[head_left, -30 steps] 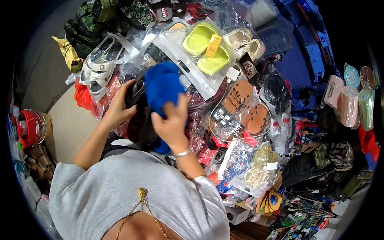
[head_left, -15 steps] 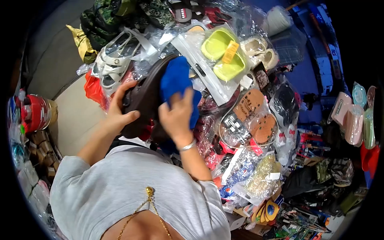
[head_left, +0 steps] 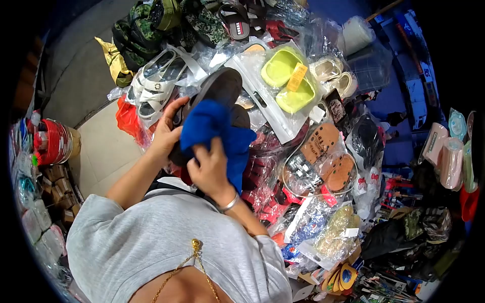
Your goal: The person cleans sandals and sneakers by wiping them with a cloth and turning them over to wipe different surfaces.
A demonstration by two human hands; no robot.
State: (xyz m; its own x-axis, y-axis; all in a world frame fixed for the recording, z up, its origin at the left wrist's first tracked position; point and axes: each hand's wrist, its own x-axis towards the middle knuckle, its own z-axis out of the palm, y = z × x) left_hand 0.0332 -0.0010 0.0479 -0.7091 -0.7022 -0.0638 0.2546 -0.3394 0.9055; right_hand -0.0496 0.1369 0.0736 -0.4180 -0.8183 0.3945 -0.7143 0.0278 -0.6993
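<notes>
A dark brown slipper (head_left: 226, 87) is tilted up in front of my chest, and its lower part is covered. My left hand (head_left: 166, 137) is closed around its left side. Against the slipper lies a bright blue cloth (head_left: 209, 123), bunched at the top and hanging down on the right. My right hand (head_left: 208, 171) grips this cloth with bent fingers and presses it to the slipper. Just beyond the slipper are white sandals (head_left: 157, 83) in clear plastic and lime-green clogs (head_left: 283, 68) in a clear bag.
Brown patterned insoles or slippers (head_left: 321, 141) in a clear bag lie right of my hands, among several bagged shoes. Camouflage shoes (head_left: 141, 25) are piled at the back. Red stacked tubs (head_left: 53, 142) stand at the left. Pink cases (head_left: 449, 161) hang at the far right.
My right hand and the blue cloth have moved left and down across the slipper. The slipper is turned, showing more of its broad dark face. The camera view has shifted slightly.
</notes>
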